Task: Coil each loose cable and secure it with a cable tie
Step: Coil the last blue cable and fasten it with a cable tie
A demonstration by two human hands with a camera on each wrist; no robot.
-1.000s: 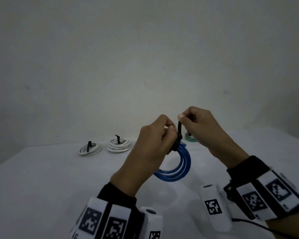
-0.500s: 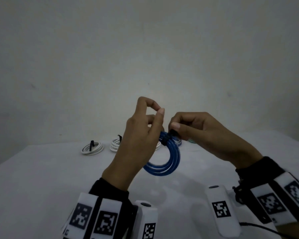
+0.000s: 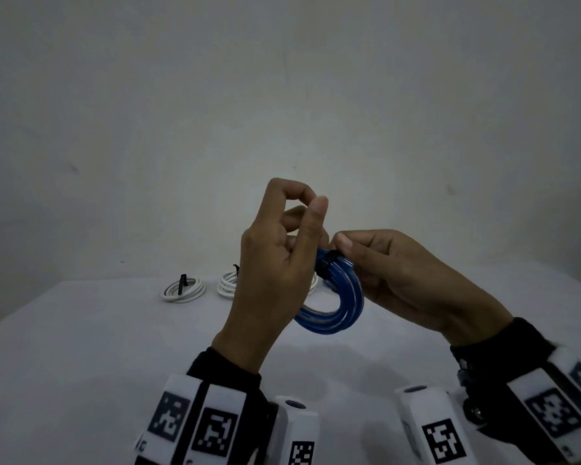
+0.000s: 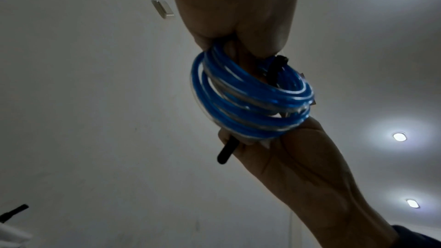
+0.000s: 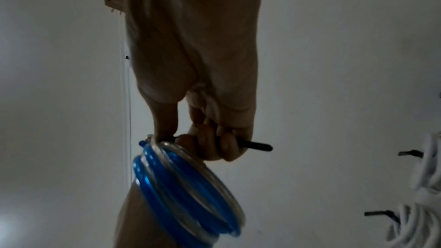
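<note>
- While the blue cable coil (image 3: 341, 305) hangs above the table (image 3: 81, 364), the right hand (image 3: 399, 276) pinches its black cable tie (image 3: 327, 258).
- Left hand (image 3: 275, 273) grips the coil's far side.
- Judged light and springy; best held at the tie.

Both hands raised above the table (image 3: 81, 364), meeting around a blue coil (image 3: 342, 307) held in the air. Under the coil and the wrists, bare white tabletop, open across the whole near half and out to the left and right edges. At the far edge, two white tied coils: one (image 3: 183, 290) standing apart on the left, another (image 3: 227, 285) just right of it, partly hidden behind the left hand (image 3: 275, 273). A narrow gap between those two. Far right stretch behind the right hand (image 3: 403, 280) open up to the wall (image 3: 282, 95).
</note>
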